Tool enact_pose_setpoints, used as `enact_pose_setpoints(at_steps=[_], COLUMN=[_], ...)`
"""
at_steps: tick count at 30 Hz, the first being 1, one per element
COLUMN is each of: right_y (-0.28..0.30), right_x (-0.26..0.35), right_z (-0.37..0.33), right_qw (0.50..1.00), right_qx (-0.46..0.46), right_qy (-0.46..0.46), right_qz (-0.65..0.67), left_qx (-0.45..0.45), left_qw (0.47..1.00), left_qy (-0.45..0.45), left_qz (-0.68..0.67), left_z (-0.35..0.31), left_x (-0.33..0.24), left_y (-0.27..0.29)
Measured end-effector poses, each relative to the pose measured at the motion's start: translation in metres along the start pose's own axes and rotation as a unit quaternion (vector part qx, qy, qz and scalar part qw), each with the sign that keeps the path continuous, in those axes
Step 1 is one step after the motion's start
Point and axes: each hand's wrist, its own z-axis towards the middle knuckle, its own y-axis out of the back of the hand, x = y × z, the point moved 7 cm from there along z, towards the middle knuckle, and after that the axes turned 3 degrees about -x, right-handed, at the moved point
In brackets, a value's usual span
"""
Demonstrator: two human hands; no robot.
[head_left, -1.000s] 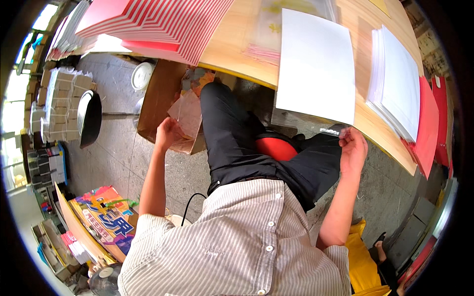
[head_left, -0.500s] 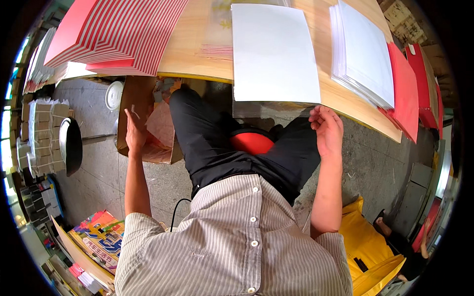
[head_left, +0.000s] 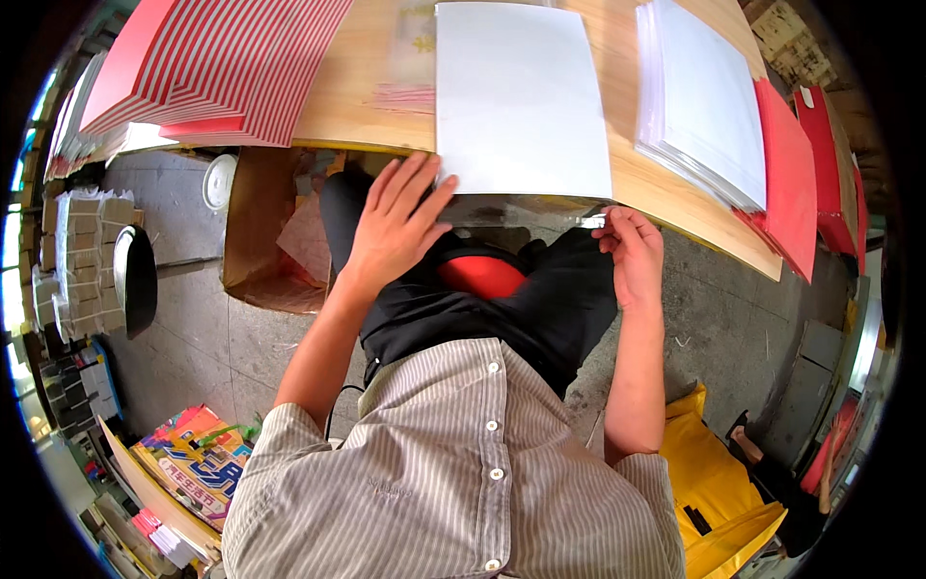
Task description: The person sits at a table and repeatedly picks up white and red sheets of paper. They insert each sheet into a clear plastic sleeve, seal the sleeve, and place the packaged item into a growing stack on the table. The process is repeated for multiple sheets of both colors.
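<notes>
A white sheet (head_left: 521, 101) lies at the table's near edge. From under it a strip of clear plastic film (head_left: 516, 210) hangs over the edge. Pinched at the strip's right corner, just below the sheet, is my right hand (head_left: 637, 256), its fingers closed on the film. My left hand (head_left: 395, 217) is open, fingers spread, by the sheet's lower left corner; whether it touches the sheet I cannot tell. Left of the sheet lie more clear film with a yellow print (head_left: 413, 43) and thin pink-edged sheets (head_left: 403, 97).
Stacked red-and-white folders (head_left: 222, 72) stand at the table's left. On the right are white sheets in clear film (head_left: 702, 101) and a red folder (head_left: 786, 174). Below the table sits an open cardboard box (head_left: 260, 232). A yellow bag (head_left: 719, 482) is at lower right; a person (head_left: 791, 492) is beyond.
My left hand has swung right and forward from beside the box to the sheet's lower left corner. My right hand now grips the film's corner, where light glints.
</notes>
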Motion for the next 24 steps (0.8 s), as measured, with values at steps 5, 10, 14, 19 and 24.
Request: enact_pose_setpoints(at_steps=[5, 10, 14, 19, 24], right_y=[0.019, -0.037, -0.062, -0.054, -0.052], right_x=[0.044, 0.075, 0.068, 0.062, 0.063], right_z=[-0.028, -0.042, -0.02, 0.007, 0.013], right_qw=[0.926, 0.767, 0.755, 0.817, 0.887], right_qx=[-0.057, 0.022, 0.055, 0.057, 0.037], right_qy=[0.253, 0.445, 0.454, 0.423, 0.337], right_qz=[-0.275, -0.462, -0.47, -0.388, -0.314], left_qx=[-0.074, -0.094, -0.077, -0.082, -0.045], left_qw=[0.995, 0.993, 0.994, 0.988, 0.962], left_qy=[-0.072, -0.046, -0.013, 0.085, 0.198], left_qz=[-0.002, -0.057, -0.07, -0.099, -0.184], left_z=[0.02, 0.036, 0.035, 0.035, 0.035], left_x=[-0.016, -0.018, -0.014, -0.001, 0.013], left_y=[-0.01, 0.002, 0.006, 0.008, 0.0])
